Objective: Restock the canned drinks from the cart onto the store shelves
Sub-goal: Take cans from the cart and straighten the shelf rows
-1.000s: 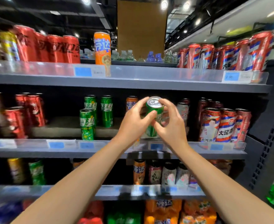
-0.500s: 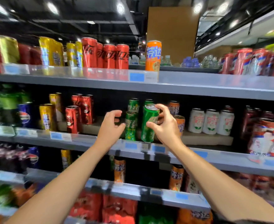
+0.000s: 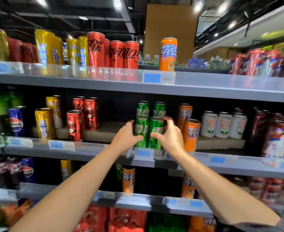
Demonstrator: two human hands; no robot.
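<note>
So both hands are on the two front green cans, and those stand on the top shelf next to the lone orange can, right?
Not quite. The left hand and right hand do grip the two front green cans, but the head view shows them on the middle shelf. The lone orange can stands one shelf above.

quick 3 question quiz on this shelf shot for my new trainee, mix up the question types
1. True or false: both hands are on green cans on the middle shelf.
2. Multiple choice: the can standing alone on the top shelf is A) green B) orange C) blue.
3. Which colour cans stand directly right of the green ones?

Key
1. True: left hand grips the left green can, right hand the right green can.
2. B, the lone orange can.
3. Orange, the orange cans.
</note>
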